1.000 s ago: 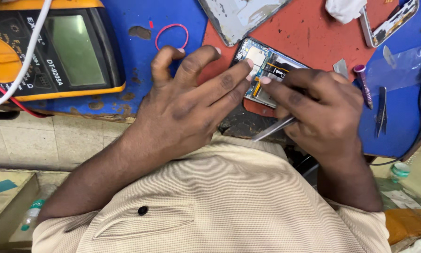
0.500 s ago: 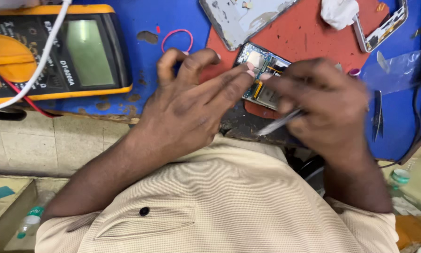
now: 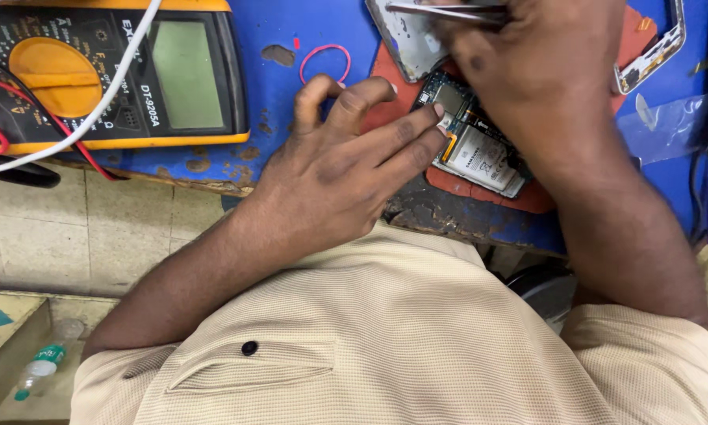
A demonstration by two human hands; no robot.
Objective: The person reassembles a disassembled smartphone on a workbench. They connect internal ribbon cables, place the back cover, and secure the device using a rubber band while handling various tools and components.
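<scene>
Where the beige ribbed shirt (image 3: 385,330) fills the near part of the view, a clear plastic bottle with a green label (image 3: 43,370) lies in a shallow tan tray (image 3: 0,330) by the tiled floor at the lower left. Past the worn near edge of the blue-topped desk (image 3: 259,102), the left hand (image 3: 346,169) lies spread and flat, its long fingertips (image 3: 437,122) pressing on the near end of the opened black smartphone with bare circuit board and silver battery (image 3: 476,145). That phone rests on a red rubber mat (image 3: 480,185) near the desk's middle front edge. The right hand (image 3: 539,71) arches over the phone's far end, pinched around thin silver metal tweezers (image 3: 441,11) that point left. Beyond it a grey phone back cover (image 3: 413,43) lies partly on the mat, and a silver phone frame (image 3: 661,47) sits toward the far right corner. A pink rubber band (image 3: 324,63) lies left of the mat. A yellow and black digital multimeter (image 3: 118,71) with red and white leads occupies the far left corner.
</scene>
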